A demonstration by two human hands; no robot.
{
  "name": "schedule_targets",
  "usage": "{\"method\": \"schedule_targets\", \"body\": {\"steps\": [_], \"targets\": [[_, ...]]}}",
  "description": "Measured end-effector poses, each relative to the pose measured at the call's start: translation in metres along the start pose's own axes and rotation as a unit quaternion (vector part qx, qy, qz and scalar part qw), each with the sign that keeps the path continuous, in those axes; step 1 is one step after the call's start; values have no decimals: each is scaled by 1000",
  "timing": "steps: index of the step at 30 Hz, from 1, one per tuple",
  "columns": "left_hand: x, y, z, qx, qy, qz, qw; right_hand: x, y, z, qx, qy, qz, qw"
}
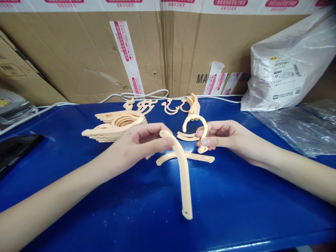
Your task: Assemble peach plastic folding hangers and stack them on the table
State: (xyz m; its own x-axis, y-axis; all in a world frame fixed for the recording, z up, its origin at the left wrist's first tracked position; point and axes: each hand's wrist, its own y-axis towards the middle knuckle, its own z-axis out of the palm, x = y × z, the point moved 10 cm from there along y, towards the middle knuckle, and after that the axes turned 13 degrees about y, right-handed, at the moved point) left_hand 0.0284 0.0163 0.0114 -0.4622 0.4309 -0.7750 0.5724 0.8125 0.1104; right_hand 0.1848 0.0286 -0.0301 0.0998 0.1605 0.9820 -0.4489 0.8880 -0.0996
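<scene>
Between thumb and fingers, my left hand (154,140) pinches the upper end of a curved cream hanger arm (183,175), whose lower end with a small hole hangs toward me. My right hand (219,135) grips a cream hanger hook (204,125) near its base, the open curl facing left. The two parts are apart. Under them on the blue table (236,206) lies another curved arm (201,157), crossed in view by the held one. Just left of my right fingers rest more curved arms (187,137), partly hidden.
A stack of cream hanger pieces (118,122) lies behind my left hand. Several loose hooks (170,106) and a bunch of curved arms (194,105) sit farther back. Cardboard boxes (86,52), a white cable (147,95), a plastic parcel (286,70) and a dark flat object (21,150) surround them.
</scene>
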Motion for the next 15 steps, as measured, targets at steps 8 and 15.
{"method": "schedule_targets", "body": {"steps": [8,15], "targets": [[12,0,3,-9,-178,-52,983,-6,0,4,10,15,19,1000],[13,1,0,-39,-82,-86,992,-9,0,9,21,31,38,999]]}}
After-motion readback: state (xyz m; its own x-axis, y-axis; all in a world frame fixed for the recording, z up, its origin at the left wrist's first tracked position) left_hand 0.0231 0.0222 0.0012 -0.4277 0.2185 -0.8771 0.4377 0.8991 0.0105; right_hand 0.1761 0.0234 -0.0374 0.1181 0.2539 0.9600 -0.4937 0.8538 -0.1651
